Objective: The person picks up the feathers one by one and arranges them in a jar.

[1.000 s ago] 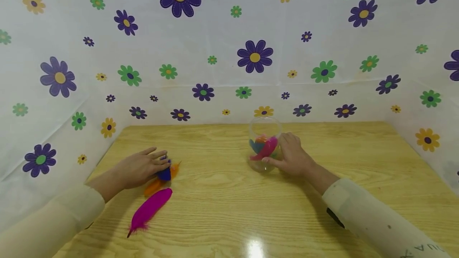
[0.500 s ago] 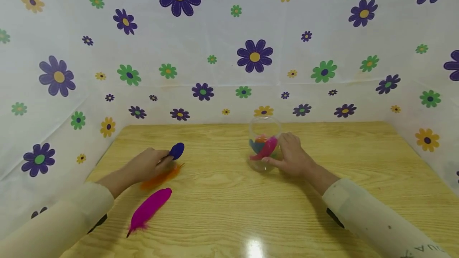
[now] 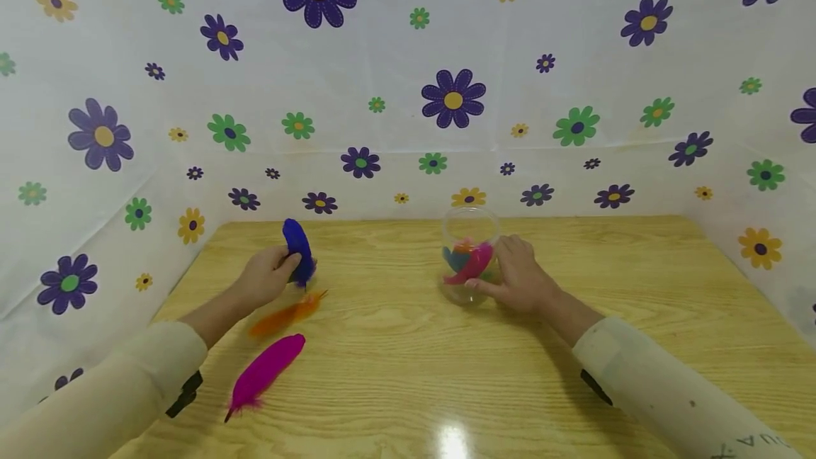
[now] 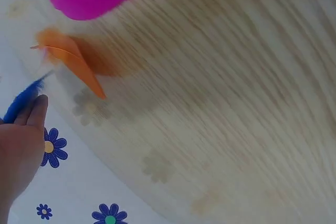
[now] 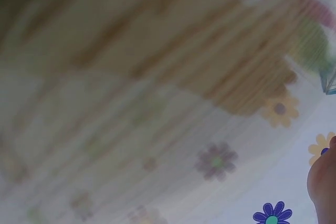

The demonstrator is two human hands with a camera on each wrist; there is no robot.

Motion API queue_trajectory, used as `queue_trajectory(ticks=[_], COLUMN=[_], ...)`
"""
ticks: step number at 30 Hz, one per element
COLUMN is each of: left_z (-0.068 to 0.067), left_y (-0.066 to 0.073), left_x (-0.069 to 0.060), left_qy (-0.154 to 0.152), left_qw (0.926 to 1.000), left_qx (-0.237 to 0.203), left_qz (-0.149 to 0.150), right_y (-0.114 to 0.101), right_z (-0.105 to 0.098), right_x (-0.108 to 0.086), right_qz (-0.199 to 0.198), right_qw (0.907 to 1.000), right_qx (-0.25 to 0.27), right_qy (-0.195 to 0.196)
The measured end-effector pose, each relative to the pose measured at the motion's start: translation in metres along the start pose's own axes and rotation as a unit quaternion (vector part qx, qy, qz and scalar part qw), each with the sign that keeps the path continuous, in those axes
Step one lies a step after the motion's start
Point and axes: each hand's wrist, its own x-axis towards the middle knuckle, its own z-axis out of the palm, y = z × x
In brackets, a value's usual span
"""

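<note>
Between thumb and fingers my left hand (image 3: 266, 276) pinches a blue feather (image 3: 299, 250), raised above the table at the left. In the left wrist view the same feather (image 4: 23, 99) sticks out past the fingertips. An orange feather (image 3: 287, 315) lies just below that hand, and a magenta feather (image 3: 266, 372) lies nearer to me. My right hand (image 3: 519, 278) grips the side of a clear jar (image 3: 470, 222) standing on the table. Pink, orange and teal feathers (image 3: 472, 266) are inside it. The right wrist view catches only a bit of the hand (image 5: 323, 182).
The wood-grain table (image 3: 395, 374) reaches back to a white cloth (image 3: 382, 41) with printed flowers, which also hangs along the left and right sides. A bright reflection lies on the table's near middle.
My left hand has picked the blue feather up off the orange one, and the feather now points upward. My right hand and the jar have stayed put.
</note>
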Motion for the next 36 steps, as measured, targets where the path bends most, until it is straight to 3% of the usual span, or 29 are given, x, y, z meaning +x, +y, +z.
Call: queue_trajectory(ticks=[1, 2, 3, 5, 6, 7, 9, 15, 22, 27, 31, 36], left_z=[-0.001, -0.001, -0.002, -0.002, -0.002, -0.001, 0.0, 0.003, 0.006, 0.008, 0.009, 0.011], left_y=[0.004, 0.008, 0.013, 0.024, 0.029, 0.034, 0.041, 0.05, 0.05, 0.05, 0.052, 0.058], left_x=[0.001, 0.002, 0.003, 0.006, 0.008, 0.01, 0.013, 0.014, 0.013, 0.013, 0.013, 0.012], left_qy=[-0.013, -0.025, -0.037, -0.057, -0.066, -0.074, -0.09, -0.117, -0.151, -0.155, -0.164, -0.176], left_qw=[0.9965, 0.9848, 0.9645, 0.9118, 0.892, 0.8785, 0.8652, 0.8602, 0.8769, 0.8809, 0.878, 0.869], left_qx=[-0.078, -0.163, -0.249, -0.389, -0.429, -0.455, -0.479, -0.486, -0.449, -0.44, -0.443, -0.455], left_qz=[-0.026, -0.053, -0.08, -0.119, -0.127, -0.126, -0.118, -0.104, -0.085, -0.08, -0.075, -0.08], right_y=[0.0, -0.001, -0.001, -0.002, -0.002, -0.002, -0.002, -0.001, -0.001, -0.001, -0.001, -0.001], right_z=[-0.001, -0.001, -0.002, -0.003, -0.004, -0.004, -0.004, -0.003, -0.003, -0.003, -0.003, -0.004], right_x=[0.0, 0.0, 0.0, 0.0, 0.0, -0.001, -0.001, 0.0, 0.0, 0.001, 0.0, 0.0], right_qz=[0.001, 0.002, 0.002, 0.004, 0.005, 0.005, 0.007, 0.005, 0.004, 0.001, 0.003, 0.007], right_qw=[1.0, 1.0, 1.0, 1.0, 1.0, 1.0, 0.9999, 1.0, 1.0, 1.0, 1.0, 0.9999], right_qx=[-0.001, 0.0, 0.001, 0.003, 0.005, 0.005, 0.008, 0.003, 0.008, 0.002, 0.005, 0.009], right_qy=[-0.002, -0.004, -0.004, -0.004, -0.003, -0.003, -0.001, -0.007, -0.002, -0.004, -0.002, -0.005])
